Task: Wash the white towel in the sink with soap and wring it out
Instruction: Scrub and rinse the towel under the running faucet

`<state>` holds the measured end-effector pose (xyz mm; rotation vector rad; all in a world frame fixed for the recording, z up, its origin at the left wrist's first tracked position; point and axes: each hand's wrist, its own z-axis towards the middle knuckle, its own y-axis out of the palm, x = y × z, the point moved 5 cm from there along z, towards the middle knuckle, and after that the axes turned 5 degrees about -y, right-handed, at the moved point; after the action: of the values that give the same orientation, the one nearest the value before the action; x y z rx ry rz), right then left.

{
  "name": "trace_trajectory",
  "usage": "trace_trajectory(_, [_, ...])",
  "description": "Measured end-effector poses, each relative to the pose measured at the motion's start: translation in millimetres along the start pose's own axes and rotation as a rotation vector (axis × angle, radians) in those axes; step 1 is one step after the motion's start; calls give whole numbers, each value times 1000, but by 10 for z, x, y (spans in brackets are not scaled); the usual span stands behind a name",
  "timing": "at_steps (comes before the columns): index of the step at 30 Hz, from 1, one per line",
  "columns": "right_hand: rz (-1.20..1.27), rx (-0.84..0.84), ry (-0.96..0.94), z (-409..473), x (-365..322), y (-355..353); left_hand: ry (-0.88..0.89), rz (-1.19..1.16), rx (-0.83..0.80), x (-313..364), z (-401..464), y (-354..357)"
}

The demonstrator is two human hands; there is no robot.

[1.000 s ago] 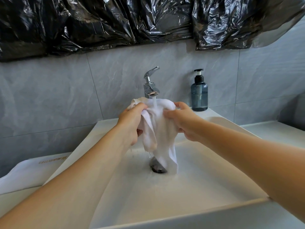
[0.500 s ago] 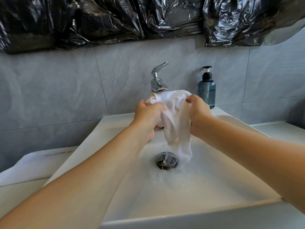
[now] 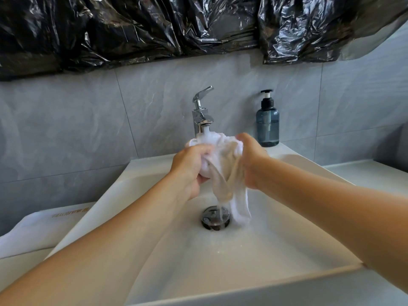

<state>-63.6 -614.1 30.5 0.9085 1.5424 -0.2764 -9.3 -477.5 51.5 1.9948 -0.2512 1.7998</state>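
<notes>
A wet white towel [image 3: 223, 171] hangs bunched under the running chrome tap [image 3: 202, 115], over the white sink [image 3: 276, 250]. My left hand [image 3: 192, 168] grips the towel's left side with curled fingers. My right hand [image 3: 251, 160] grips its right side. The towel's lower end dangles just above the drain [image 3: 215, 218], and water streams off it into the basin. A blue soap pump bottle [image 3: 267, 122] stands on the sink's back right corner, apart from both hands.
A folded white cloth with gold lettering [image 3: 42, 228] lies on the counter left of the sink. Black plastic sheeting [image 3: 176, 29] covers the wall above the grey tiles. The counter [image 3: 375, 175] continues to the right of the basin.
Both hands have drawn closer together and bunched the towel tighter under the tap. The towel hangs shorter and water keeps running through it.
</notes>
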Motion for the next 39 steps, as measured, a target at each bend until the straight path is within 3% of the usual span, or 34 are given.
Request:
trace_trajectory(2, [-20, -74, -36, -11, -2, 64, -4, -27, 31, 14, 7, -35])
trace_trajectory(15, [-186, -74, -109, 3, 44, 135, -126, 56, 113, 40, -2, -67])
trace_trajectory(20, [-312, -250, -20, -85, 121, 209, 9, -8, 226, 52, 60, -182])
trace_trajectory(24, [-337, -301, -134, -225, -17, 217, 76, -42, 290, 115, 60, -278])
trace_trajectory(31, [-352, -319, -254, -253, -55, 206, -25, 4, 138, 140, 40, -230])
trace_trajectory(37, [-337, -171, -336, -111, -151, 59, 75, 79, -73, 146, -75, -35])
trace_trajectory(39, [-351, -158, -336, -109, -130, 39, 119, 145, -48, 135, -73, -24])
